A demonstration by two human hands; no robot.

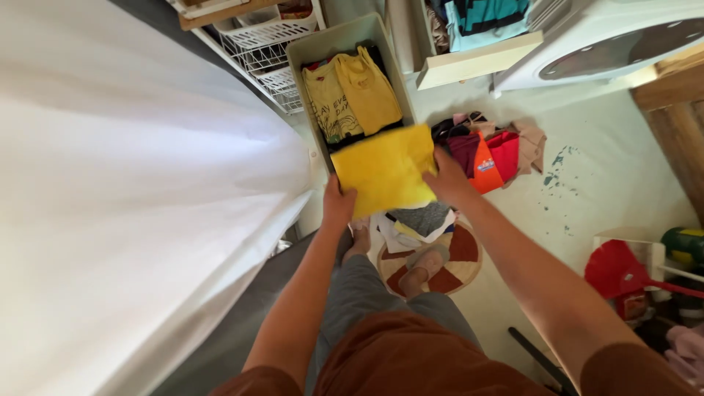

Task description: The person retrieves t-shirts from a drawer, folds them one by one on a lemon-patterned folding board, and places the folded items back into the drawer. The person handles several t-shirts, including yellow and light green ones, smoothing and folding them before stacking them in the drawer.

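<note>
A folded bright yellow garment [385, 170] is held over the near end of a grey storage bin [345, 40]. My left hand [339, 202] grips its lower left edge and my right hand [446, 178] grips its right edge. Inside the bin two mustard yellow shirts [356, 92] stand folded side by side, with dark clothing beneath them.
A heap of red, orange, maroon and pink clothes [493, 150] lies on the pale floor right of the bin. Folded pieces [418, 222] rest by my feet on a round rug [455, 268]. White wire baskets [264, 44] stand behind, a white sheet [125, 191] fills the left.
</note>
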